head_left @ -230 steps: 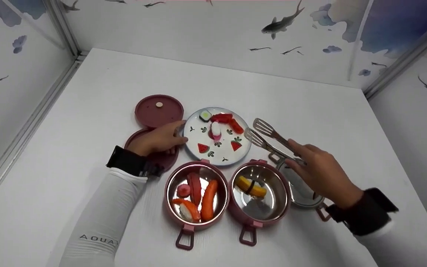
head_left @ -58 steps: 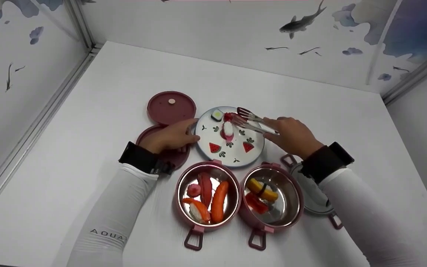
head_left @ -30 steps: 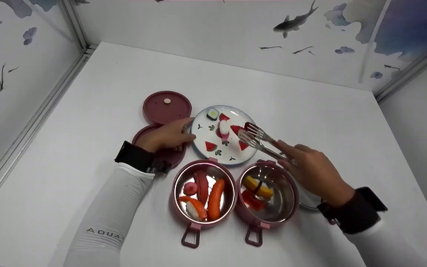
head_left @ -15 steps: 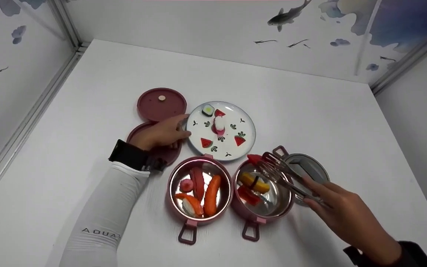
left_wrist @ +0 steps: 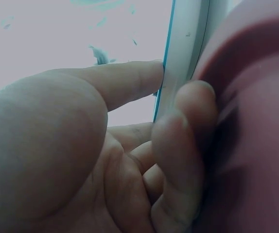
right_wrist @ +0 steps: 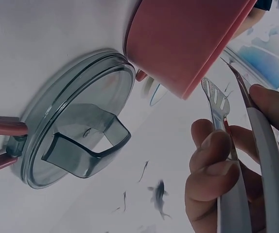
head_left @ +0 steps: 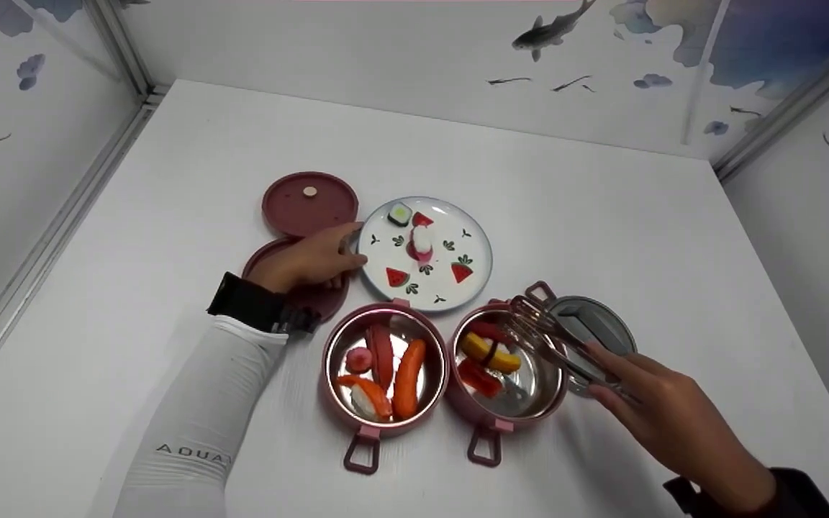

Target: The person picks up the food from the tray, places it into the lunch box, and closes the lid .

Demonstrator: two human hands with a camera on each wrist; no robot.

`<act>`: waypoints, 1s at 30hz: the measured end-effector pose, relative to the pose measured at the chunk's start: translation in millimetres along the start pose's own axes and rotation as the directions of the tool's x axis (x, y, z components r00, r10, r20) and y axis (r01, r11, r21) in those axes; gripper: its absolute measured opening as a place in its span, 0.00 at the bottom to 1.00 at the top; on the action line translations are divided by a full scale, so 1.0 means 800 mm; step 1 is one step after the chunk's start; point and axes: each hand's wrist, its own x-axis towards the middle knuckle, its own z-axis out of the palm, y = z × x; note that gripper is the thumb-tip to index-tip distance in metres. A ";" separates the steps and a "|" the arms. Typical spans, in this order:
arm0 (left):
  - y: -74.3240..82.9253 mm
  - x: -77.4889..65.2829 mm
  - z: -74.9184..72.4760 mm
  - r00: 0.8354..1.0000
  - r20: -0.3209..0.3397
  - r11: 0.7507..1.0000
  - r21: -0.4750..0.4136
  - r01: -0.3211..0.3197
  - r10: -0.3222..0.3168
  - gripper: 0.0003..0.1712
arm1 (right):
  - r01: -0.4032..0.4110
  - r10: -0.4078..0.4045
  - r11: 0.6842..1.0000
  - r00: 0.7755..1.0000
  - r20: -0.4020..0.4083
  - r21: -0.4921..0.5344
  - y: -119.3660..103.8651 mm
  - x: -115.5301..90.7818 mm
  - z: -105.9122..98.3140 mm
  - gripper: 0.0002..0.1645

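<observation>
1. Right hand (head_left: 681, 414) is gripping the tongs (right_wrist: 270, 170), thumb on one arm, fingers on the other; the slotted ends are hanging over the right-hand pot (head_left: 540, 396), not pressed together.
2. Far red piece (head_left: 486, 332) is lying inside that pot at the far side, just off the tong ends; can't tell if they're touching it.
3. Same pot is also holding the yellow piece with a dark band (head_left: 490, 352) and the near red piece (head_left: 479, 378).
4. Left hand (head_left: 310, 260) is gripping nothing; thumb and a straight finger are touching the rim of the plate (head_left: 454, 295), probably steadying it.
5. Plate is carrying a white-topped pink piece (head_left: 422, 241) and a cucumber roll (head_left: 400, 214).
6. Step in hand, as judged: putting the far red piece into the pot, looks about done.
7. Next move is probably calling for lifting the tongs clear of the pot rim, returning to the plate, pinching one remaining piece.
</observation>
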 end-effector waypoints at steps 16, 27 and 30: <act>0.002 -0.002 -0.003 1.000 0.002 1.000 -0.012 0.013 -0.013 0.38 | 0.070 -0.069 0.998 0.992 0.110 -0.001 -0.001 0.098 0.013 0.34; 0.001 0.002 -0.001 1.000 -0.010 1.000 0.016 -0.010 0.010 0.39 | 0.057 -0.057 0.998 0.966 0.251 0.008 -0.006 0.190 0.034 0.33; 0.001 0.002 0.000 1.000 -0.009 1.000 0.010 -0.015 0.016 0.39 | 0.055 -0.057 0.998 0.960 0.275 0.013 -0.010 0.208 0.039 0.33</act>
